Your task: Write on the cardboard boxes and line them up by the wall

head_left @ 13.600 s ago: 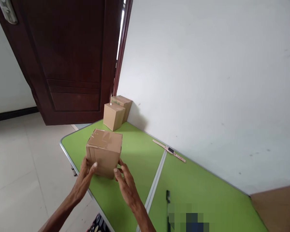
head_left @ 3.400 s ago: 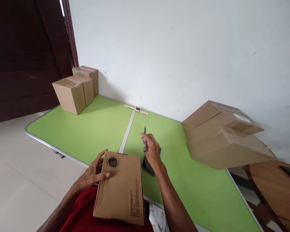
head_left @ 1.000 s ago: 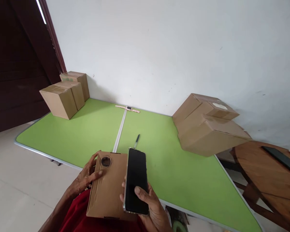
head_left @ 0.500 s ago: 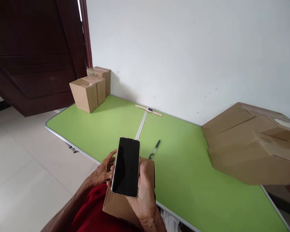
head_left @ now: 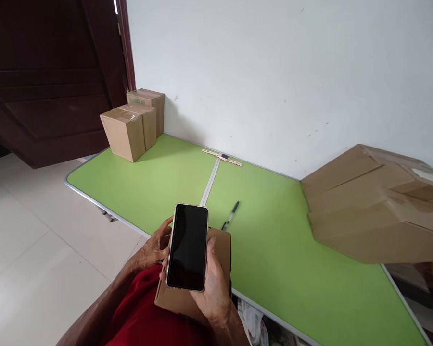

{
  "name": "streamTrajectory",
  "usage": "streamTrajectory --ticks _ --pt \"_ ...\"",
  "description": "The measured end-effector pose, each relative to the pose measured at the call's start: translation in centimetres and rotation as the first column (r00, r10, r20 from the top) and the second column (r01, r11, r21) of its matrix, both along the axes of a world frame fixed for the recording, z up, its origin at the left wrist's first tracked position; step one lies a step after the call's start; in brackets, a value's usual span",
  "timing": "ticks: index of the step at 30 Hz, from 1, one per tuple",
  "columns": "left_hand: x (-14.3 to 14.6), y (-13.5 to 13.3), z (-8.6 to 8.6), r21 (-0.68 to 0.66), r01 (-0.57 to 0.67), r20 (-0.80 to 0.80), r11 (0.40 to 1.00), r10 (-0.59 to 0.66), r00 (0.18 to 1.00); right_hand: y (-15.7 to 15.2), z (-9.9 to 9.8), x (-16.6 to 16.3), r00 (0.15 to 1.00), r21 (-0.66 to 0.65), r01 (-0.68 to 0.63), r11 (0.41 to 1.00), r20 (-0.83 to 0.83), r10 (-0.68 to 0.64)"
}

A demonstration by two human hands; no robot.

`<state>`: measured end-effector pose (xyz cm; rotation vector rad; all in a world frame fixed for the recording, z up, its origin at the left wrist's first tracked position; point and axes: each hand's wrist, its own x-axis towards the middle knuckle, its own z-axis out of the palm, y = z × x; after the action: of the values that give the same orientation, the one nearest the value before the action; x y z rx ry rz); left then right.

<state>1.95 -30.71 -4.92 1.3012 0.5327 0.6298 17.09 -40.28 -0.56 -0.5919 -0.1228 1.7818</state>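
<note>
My right hand (head_left: 214, 288) is closed round a black-screened smartphone (head_left: 187, 247) in a clear case, its thumb along the right edge. The fingertips show at the phone's left edge. The phone is held upright with its dark screen facing me. Beneath it a small cardboard box (head_left: 222, 250) lies at the table's near edge, partly over my lap. At the phone's left side, my left hand (head_left: 149, 251) has bent fingers, their tips hidden behind the phone. Whether they grip the box or the phone I cannot make out. Just beyond the box lies a pen (head_left: 231, 214).
The green folding table (head_left: 274, 240) stands against a white wall. A watch with a pink strap (head_left: 224, 157) lies by the wall. Several cardboard boxes (head_left: 119, 134) stand at the far left, and a large carton (head_left: 364, 206) at the right. A dark door (head_left: 46, 81) is behind the left end.
The view has tilted slightly, so the table and the boxes on it sit a little higher in the picture. Both hands and the phone keep nearly the same pose.
</note>
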Motion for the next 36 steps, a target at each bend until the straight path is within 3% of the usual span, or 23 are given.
streamTrajectory --ticks 14,23,29,36 --pt "0.4 0.3 0.7 -0.014 -0.012 -0.045 1.000 0.011 0.999 -0.3 -0.4 0.2 0.999 -0.001 -0.024 1.000 -0.021 0.024" --pt "0.3 0.4 0.0 -0.004 -0.016 -0.056 1.000 0.016 0.998 -0.3 -0.1 0.3 0.998 -0.016 -0.010 1.000 -0.057 0.009" --pt "0.3 0.5 -0.2 0.003 -0.013 -0.030 1.000 0.013 0.999 -1.0 0.5 0.8 0.997 -0.030 -0.011 0.999 -0.081 0.009" --pt "0.2 0.4 -0.3 -0.003 -0.008 -0.043 1.000 0.007 0.999 -1.4 2.0 1.1 0.994 0.049 -0.070 0.996 -0.086 0.074"
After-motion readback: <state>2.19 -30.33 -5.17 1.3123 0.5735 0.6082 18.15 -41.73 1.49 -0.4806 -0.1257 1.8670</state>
